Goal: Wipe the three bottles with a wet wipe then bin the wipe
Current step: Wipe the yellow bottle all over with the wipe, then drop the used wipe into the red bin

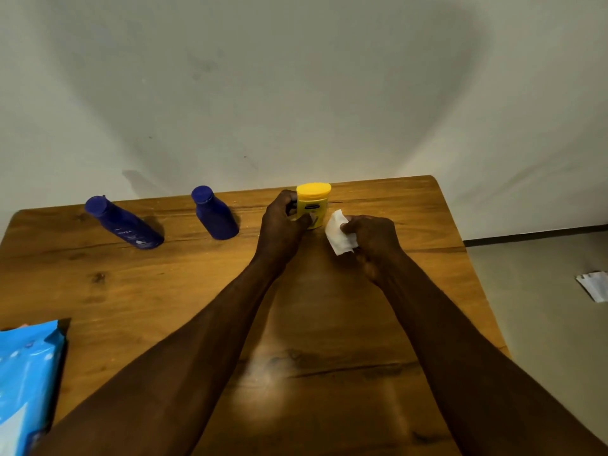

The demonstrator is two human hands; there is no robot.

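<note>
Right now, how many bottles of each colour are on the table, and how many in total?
Dark blue bottles: 2, the far-left one and the middle one.
Yellow bottle: 1, gripped by the left hand.
Total: 3 bottles on the wooden table.

The left hand [283, 218] covers the near left side of the yellow bottle [313, 202], whose label print is too small to read. Far to that hand's left, the blue wipes pack [28, 383] is cut by the picture's edge; well right of the right hand [371, 241], so is a white scrap [594, 286] on the floor.
</note>
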